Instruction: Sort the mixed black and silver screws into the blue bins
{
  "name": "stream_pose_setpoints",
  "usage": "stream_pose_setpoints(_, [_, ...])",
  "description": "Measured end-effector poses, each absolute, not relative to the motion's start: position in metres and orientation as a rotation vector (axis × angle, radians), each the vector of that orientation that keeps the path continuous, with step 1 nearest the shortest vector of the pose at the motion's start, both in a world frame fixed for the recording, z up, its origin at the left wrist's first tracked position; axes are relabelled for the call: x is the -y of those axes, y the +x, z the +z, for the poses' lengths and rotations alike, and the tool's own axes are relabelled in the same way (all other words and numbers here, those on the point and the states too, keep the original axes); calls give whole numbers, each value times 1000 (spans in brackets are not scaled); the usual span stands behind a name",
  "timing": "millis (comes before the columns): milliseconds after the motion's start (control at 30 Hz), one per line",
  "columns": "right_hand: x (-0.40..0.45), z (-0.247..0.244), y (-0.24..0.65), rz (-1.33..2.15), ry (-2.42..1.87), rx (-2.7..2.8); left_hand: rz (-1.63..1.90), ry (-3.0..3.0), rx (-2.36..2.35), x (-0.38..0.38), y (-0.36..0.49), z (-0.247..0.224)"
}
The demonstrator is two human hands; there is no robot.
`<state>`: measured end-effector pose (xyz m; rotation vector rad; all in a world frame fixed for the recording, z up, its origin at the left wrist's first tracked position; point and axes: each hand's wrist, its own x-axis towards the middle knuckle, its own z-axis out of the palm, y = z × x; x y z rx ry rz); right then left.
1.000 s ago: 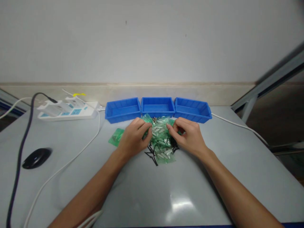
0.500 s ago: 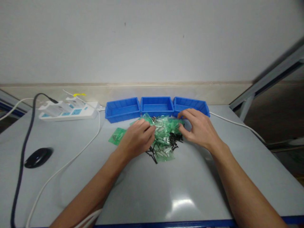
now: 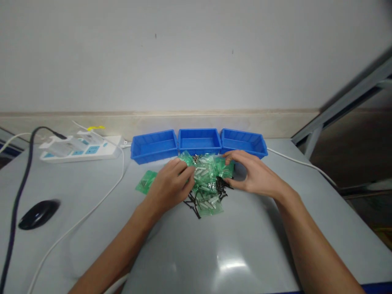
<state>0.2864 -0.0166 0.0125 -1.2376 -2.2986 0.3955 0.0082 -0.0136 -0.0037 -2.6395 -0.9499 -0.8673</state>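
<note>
A heap of green plastic packets (image 3: 206, 173) lies at the middle of the table, with black screws (image 3: 221, 185) at its right and more dark pieces at its lower left. My left hand (image 3: 173, 181) is closed at the heap's left edge; what its fingertips hold, if anything, is hidden. On the right side of the heap, my right hand (image 3: 249, 171) is open, thumb and fingers apart around the packets' edge. One separate green packet (image 3: 146, 182) lies left of my left hand.
Three blue bins (image 3: 154, 147) stand in a row behind the heap. At the left are a white power strip (image 3: 104, 150), a black mouse (image 3: 39, 214) and cables. A metal frame is at the right.
The view has shifted a little, so the scene sits lower and further left. My right thumb and fingers have spread wider at the heap. My left hand stays closed.
</note>
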Motion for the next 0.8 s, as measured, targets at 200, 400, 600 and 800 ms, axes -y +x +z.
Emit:
stream_pose_setpoints(200, [14, 7, 284, 415, -1180, 2159, -914, -2706, 962, 17, 10, -9])
stream_pose_setpoints(400, [19, 21, 279, 423, -1098, 1822, -1141, -2755, 1097, 19, 12, -7])
stream_pose_setpoints(600, [28, 19, 246, 773, -861, 1654, -1601, -3066, 1489, 25, 16, 7])
stream_pose_setpoints(800, [30, 18, 240, 958, -932, 1580, -1660, -3339, 1751, 26, 10, 13])
